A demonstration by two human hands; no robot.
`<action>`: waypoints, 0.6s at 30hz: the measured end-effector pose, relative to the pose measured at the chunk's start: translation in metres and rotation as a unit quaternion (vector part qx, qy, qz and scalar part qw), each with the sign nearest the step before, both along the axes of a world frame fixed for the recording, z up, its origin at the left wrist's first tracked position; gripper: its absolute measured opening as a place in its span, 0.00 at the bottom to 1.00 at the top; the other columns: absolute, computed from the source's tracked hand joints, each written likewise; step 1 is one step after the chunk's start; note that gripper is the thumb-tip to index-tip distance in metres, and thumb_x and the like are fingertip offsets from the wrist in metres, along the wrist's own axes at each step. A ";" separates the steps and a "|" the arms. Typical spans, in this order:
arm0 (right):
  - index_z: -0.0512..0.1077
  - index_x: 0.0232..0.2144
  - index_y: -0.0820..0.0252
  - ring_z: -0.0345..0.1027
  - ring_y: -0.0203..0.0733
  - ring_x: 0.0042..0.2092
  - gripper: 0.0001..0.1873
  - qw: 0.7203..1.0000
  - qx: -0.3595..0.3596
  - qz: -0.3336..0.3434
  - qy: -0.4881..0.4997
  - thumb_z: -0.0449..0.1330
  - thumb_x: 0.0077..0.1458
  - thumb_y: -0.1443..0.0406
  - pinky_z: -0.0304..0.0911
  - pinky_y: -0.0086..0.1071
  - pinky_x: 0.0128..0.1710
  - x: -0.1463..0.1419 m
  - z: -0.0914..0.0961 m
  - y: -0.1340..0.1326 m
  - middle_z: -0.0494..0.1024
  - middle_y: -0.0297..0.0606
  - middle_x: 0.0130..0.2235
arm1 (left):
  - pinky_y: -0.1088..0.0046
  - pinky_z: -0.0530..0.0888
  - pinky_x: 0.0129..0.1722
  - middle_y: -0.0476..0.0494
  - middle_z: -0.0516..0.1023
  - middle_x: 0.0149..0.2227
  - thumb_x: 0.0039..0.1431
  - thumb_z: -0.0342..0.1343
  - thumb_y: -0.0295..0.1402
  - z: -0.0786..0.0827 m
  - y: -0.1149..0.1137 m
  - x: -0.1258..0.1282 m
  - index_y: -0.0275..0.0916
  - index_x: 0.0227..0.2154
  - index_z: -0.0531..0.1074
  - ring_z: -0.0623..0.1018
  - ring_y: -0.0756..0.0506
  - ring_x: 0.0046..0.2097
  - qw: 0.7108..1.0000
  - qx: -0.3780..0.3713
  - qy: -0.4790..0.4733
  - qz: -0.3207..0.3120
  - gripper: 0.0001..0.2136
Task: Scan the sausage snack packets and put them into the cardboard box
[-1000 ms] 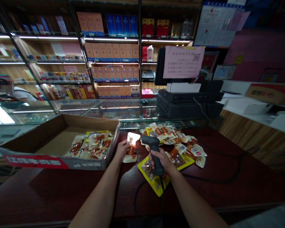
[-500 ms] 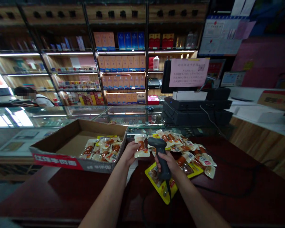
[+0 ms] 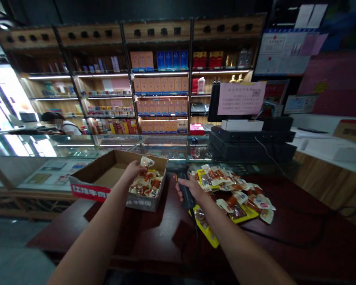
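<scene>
The barcode scanner [image 3: 185, 194] is matt black plastic, and the snack pouch [image 3: 146, 161] is glossy, crinkled plastic film. The carton [image 3: 106, 176] is dull brown corrugated cardboard. The counter [image 3: 154, 233] is dark red wood with a polished sheen, and the display case [image 3: 166, 141] behind it is smooth, reflective glass.

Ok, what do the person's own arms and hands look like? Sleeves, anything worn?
Bare, both sides: the left forearm and right forearm show no sleeves, and the left hand and right hand have no gloves. No watch or bracelet shows at either wrist. Rings: too small to tell.
</scene>
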State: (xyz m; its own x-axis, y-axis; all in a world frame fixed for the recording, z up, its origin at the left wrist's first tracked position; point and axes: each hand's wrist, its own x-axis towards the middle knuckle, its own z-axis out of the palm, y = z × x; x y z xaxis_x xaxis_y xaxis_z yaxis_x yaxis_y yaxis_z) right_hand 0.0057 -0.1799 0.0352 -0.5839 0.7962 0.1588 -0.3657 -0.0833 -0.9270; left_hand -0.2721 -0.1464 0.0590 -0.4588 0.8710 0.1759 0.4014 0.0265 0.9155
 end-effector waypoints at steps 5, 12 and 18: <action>0.66 0.38 0.61 0.62 0.32 0.16 0.21 1.000 0.003 0.018 -0.005 0.63 0.43 0.57 0.63 0.26 0.12 -0.007 -0.001 -0.003 0.71 0.28 0.18 | 0.65 0.71 0.43 0.29 0.74 0.47 0.36 0.65 0.27 -0.003 0.005 -0.007 0.32 0.51 0.63 0.75 0.37 0.48 0.982 0.030 0.162 0.097 0.34; 0.67 0.37 0.60 0.62 0.31 0.16 0.19 1.000 -0.008 -0.022 -0.003 0.63 0.44 0.57 0.63 0.25 0.13 0.016 -0.011 -0.007 0.71 0.28 0.19 | 0.64 0.69 0.48 0.36 0.75 0.46 0.46 0.57 0.30 -0.012 -0.009 0.066 0.35 0.41 0.72 0.74 0.41 0.48 0.964 0.162 0.207 0.022 0.16; 0.66 0.36 0.60 0.62 0.32 0.16 0.20 0.996 -0.045 -0.076 -0.017 0.65 0.40 0.58 0.62 0.25 0.13 0.061 -0.029 -0.002 0.71 0.28 0.19 | 0.71 0.70 0.35 0.44 0.77 0.31 0.44 0.58 0.36 -0.061 -0.021 0.146 0.37 0.31 0.74 0.75 0.46 0.33 0.945 0.025 0.214 -0.246 0.10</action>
State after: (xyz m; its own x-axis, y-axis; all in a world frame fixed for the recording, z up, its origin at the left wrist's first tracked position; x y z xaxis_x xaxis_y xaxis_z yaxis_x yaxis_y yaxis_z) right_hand 0.0667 -0.1821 0.0063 -0.4586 0.8862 0.0657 -0.3498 -0.1120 -0.9301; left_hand -0.1259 -0.1673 -0.0017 0.1209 0.9463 0.2998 0.6876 -0.2977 0.6622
